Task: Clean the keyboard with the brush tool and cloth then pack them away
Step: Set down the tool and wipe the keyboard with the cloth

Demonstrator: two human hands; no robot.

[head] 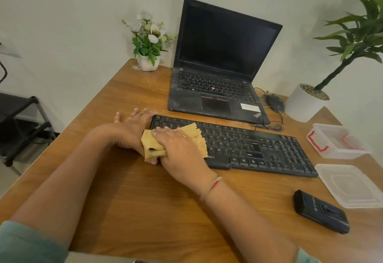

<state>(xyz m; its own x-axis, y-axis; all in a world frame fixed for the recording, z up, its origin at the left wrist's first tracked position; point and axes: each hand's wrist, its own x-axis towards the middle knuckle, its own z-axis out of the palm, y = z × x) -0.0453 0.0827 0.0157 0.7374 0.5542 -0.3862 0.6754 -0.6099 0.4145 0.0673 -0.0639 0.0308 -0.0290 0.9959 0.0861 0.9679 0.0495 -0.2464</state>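
- Keyboard (259, 148), black and full-size, lies flat across the middle of a wooden table (145, 211), just in front of an open laptop (219, 65) with a dark screen.
- Yellow cloth (194, 133), crumpled, sits on the left part of the keyboard and hangs over its front left corner.
- Right hand (182, 150) lies palm down on the cloth, fingers fairly straight, pressing it onto the keys. The cloth bunches by the thumb; whether the thumb pinches it cannot be told.
- Left hand (132, 126) rests flat on the table against the keyboard's left end, fingers straight and spread.
- Black oblong tool (321, 211) lies on the table to the right, nearer the person than the keyboard and apart from both hands.
- Clear plastic container (335, 140) with red clasps stands open beyond the keyboard's right end. Its clear lid (350, 186) lies separately, between the container and the tool.
- Black wired mouse (274, 102) sits right of the laptop, beside a white plant pot (302, 105).
- Small white pot of flowers (148, 62) stands at the far edge, left of the laptop.
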